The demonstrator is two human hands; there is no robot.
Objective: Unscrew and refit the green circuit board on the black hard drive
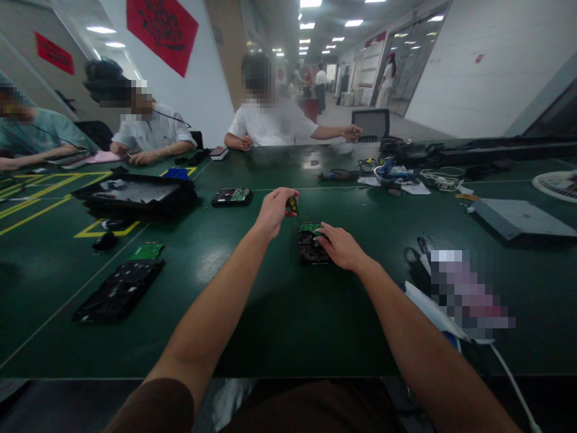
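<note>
Right hand touching, left hand standing off: black rectangular hard drive lying between them.
The left fingers are gripping a screwdriver with a yellow-and-black handle, its thin shaft pointing down toward the green circuit board at the drive's far end; tip contact is not showing clearly. The drive is lying below and nearer the person than these fingers, its long axis apparently running away from the person. The right fingers are resting extended over its right side; whether they are pinching, cannot tell.

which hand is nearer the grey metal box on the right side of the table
Right. The right hand touches the black drive, left of the grey metal box; the left hand, holding a screwdriver, is farther left.
</note>
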